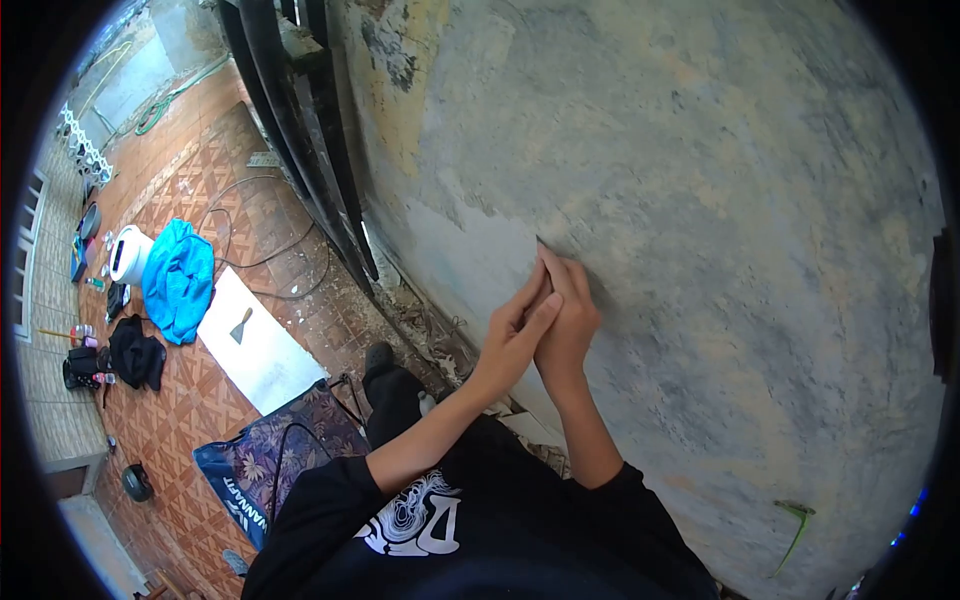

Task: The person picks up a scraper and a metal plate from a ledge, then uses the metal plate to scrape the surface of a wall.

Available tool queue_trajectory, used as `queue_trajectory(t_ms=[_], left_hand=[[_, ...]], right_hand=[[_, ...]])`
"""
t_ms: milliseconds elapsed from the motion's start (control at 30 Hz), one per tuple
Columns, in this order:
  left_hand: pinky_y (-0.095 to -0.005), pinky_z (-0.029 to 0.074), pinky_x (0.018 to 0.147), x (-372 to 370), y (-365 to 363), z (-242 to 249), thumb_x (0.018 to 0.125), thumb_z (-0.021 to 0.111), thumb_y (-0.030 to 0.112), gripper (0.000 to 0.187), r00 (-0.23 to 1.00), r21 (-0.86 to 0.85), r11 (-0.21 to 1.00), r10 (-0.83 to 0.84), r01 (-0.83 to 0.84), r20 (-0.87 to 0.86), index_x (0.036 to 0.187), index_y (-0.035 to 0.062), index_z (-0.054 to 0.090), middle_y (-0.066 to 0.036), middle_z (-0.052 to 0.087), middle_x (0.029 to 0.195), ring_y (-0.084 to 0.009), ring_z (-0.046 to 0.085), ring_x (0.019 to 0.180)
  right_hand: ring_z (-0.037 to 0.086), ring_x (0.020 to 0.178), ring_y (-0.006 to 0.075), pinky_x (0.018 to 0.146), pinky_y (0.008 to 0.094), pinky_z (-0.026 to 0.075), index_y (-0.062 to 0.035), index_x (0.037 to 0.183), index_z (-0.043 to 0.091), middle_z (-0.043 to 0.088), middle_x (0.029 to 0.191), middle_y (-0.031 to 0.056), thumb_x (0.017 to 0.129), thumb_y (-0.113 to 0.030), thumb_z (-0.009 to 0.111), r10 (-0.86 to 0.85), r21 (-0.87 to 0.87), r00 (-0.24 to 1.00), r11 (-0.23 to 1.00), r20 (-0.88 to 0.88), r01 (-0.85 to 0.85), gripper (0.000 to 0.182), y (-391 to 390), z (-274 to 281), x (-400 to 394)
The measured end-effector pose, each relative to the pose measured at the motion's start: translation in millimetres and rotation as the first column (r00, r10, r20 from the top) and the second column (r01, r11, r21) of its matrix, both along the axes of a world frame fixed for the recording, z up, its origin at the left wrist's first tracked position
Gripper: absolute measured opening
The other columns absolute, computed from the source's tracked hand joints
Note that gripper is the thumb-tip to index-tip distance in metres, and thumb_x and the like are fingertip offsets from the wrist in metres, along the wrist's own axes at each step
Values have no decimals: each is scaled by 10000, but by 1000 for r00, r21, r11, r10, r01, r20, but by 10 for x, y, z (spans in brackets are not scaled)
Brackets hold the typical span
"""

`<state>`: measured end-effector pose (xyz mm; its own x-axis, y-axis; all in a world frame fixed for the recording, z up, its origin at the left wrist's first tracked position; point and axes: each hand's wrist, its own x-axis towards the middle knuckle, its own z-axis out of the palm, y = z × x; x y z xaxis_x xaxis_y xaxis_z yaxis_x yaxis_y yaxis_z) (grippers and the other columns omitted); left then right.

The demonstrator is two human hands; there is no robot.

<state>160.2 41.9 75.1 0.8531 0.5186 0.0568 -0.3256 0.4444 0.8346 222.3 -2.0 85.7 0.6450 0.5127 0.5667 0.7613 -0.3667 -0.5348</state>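
Note:
Both my hands meet in front of a rough grey plastered wall (720,300), at the edge of a paler, smoother patch (455,245). My right hand (572,320) is closed, its index finger stretched up toward a small dark spot on the wall. Against it presses my left hand (512,345), thumb lying across the right hand and fingers drawn together near the same fingertip. Whatever is pinched between them, if anything, is too small or hidden to name.
Dark metal bars (325,150) stand left of the wall. On the tiled floor lie a white board (265,350) with a putty knife (240,325), a blue cloth (178,280), a white bucket (128,255), a patterned bag (290,455) and a cable (300,240). A green stem (797,530) shows at lower right.

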Motion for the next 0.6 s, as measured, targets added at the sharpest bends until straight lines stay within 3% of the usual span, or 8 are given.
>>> queue_trajectory(t_ms=[167,600], left_hand=[[-259,274,977,-87,-167,65,897,470,159,520,992,43,991,-123,123,-7,1317,-52,249,-135,361,1319,-152,345,1194],[-251,303,954,-56,-89,63,897,481,184,517,992,-71,990,-126,126,-4,1313,-41,273,-128,406,1280,-139,379,1156]], right_hand=[[597,783,261,646,316,477,-42,1046,581,571,942,96,718,-44,520,-71,-16,997,997,0,71,333,-183,173,-110],[597,763,250,608,310,465,-44,1029,587,575,917,80,724,-42,531,-121,-85,993,989,-7,120,310,-118,191,-109]])
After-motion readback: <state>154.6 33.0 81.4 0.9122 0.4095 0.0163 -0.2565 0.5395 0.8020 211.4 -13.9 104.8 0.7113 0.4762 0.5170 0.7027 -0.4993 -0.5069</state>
